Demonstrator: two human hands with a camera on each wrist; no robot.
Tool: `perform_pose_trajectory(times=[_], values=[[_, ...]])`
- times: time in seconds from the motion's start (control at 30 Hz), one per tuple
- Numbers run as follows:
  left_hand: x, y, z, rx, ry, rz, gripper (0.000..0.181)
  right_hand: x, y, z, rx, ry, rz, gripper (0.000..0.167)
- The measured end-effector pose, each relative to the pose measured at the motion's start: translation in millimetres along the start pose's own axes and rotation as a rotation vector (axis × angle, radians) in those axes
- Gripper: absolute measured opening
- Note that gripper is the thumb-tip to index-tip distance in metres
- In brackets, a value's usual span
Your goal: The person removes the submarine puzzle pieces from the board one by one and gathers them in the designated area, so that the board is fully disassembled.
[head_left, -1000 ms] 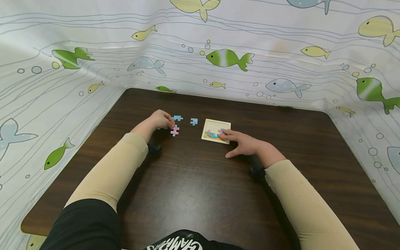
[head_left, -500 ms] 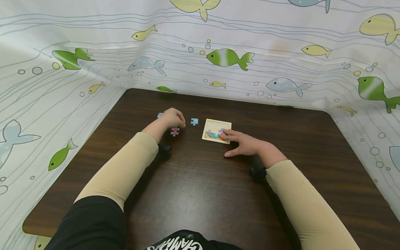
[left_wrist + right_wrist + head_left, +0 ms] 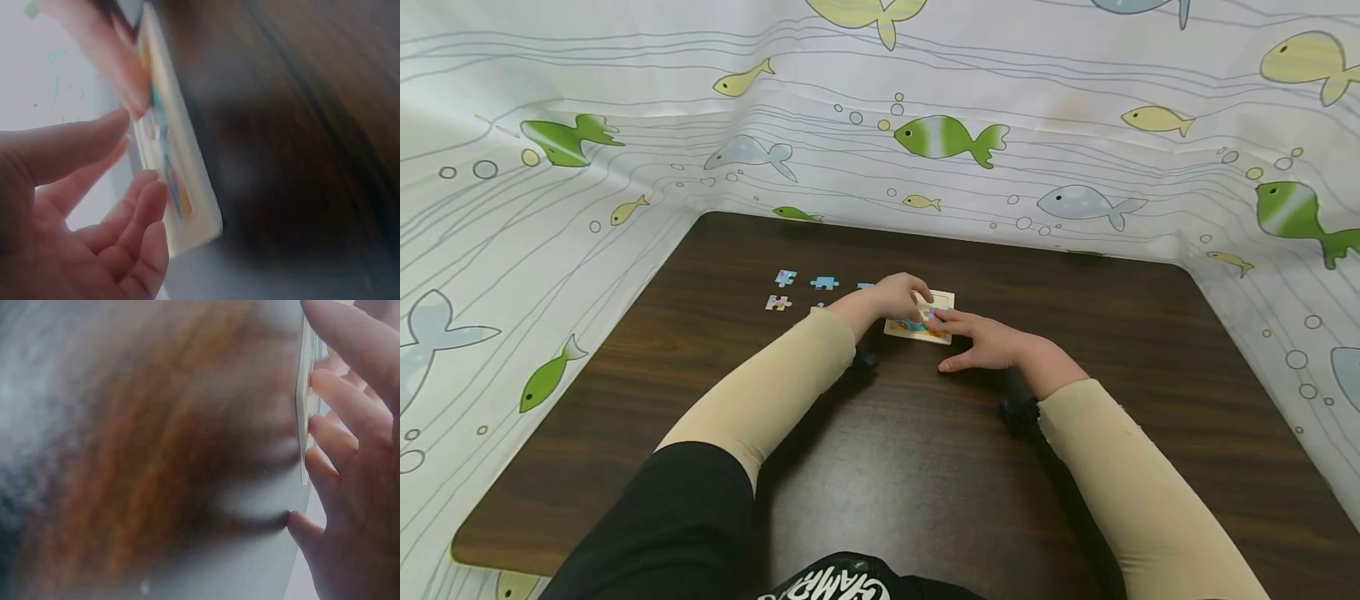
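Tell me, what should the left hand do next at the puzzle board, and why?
Maybe the left hand could gently press the pink-and-blue piece on the puzzle board. It's right over the board, I see no piece in it, and the right hand rests on the edge. I can't tell whether that piece lies flat.

The puzzle tray (image 3: pixel 947 297) lies toward the far side of the table (image 3: pixel 925 450). Left of it, a far row holds a left piece (image 3: pixel 786 277), a middle piece (image 3: pixel 824 283) and a right piece (image 3: pixel 866 286), partly behind the left hand (image 3: pixel 895 297). Nearer lie a corner-side piece (image 3: pixel 778 303) and, to its right, a covered piece (image 3: pixel 821 305). The left hand is over the tray's left half, the right hand (image 3: pixel 988 342) at its near right. Cloth (image 3: pixel 1030 167) stands behind.
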State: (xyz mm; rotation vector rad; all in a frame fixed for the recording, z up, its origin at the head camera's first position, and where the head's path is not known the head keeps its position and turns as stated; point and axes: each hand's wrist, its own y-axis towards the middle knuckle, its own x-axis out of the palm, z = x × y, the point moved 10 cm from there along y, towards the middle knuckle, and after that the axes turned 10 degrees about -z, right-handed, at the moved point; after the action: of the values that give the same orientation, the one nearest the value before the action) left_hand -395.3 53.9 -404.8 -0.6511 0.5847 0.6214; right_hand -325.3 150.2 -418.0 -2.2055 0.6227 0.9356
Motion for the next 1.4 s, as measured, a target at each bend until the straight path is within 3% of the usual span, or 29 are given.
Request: perform_pose_trajectory(times=[0.17,0.37,0.9,1.2,1.4], values=[[5.8,9.9,1.9,-0.056,0.051,0.003,0.033,-1.1,-2.1,0.3,0.002,0.019,-0.002,0.08],[6.2,11.3,0.8,-0.125,0.098,0.021,0.028,-0.6,-11.1,3.5,0.038,0.049,-0.01,0.077],[6.2,12.0,1.2,-0.157,0.095,0.046,0.027,18.1,-22.2,-5.3,0.072,-0.15,0.037,0.085],[5.8,12.4,3.2,-0.143,0.076,0.08,0.024,17.0,-23.3,-6.2,0.09,-0.155,0.032,0.084],[6.9,17.8,2.9,-0.166,0.055,0.084,0.025,16.4,-22.3,-3.7,0.1,-0.154,0.029,0.082]])
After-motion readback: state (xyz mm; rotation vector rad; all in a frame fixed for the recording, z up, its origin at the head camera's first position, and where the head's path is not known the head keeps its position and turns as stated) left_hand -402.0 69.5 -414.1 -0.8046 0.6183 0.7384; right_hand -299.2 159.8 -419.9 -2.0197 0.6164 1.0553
